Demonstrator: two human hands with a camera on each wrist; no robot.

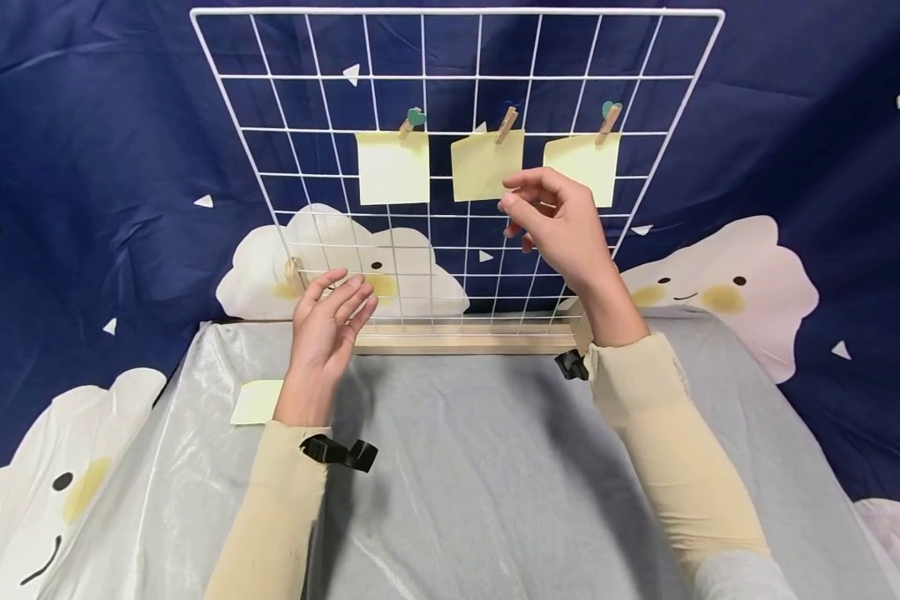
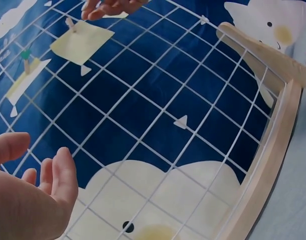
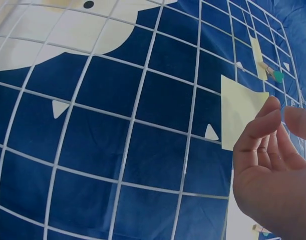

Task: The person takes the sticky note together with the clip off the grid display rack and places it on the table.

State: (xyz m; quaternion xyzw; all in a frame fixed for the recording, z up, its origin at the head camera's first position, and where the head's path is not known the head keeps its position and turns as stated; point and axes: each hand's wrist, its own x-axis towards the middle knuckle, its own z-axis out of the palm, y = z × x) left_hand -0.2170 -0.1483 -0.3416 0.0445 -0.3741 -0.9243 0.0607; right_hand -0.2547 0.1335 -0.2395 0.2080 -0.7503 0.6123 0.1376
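The right hand point(image 1: 558, 218), its fingers loosely curved and gripping nothing, is hovering before the square pale-yellow paper note point(image 1: 483, 171) that is hanging mid-row from the white wire grid point(image 1: 450, 12) by a wooden clothespin point(image 1: 507, 125) (touching or not, I cannot tell). The left hand point(image 1: 326, 321), fingers relaxed, is hovering near the grid's lower left, above the grey cloth point(image 1: 450, 450).
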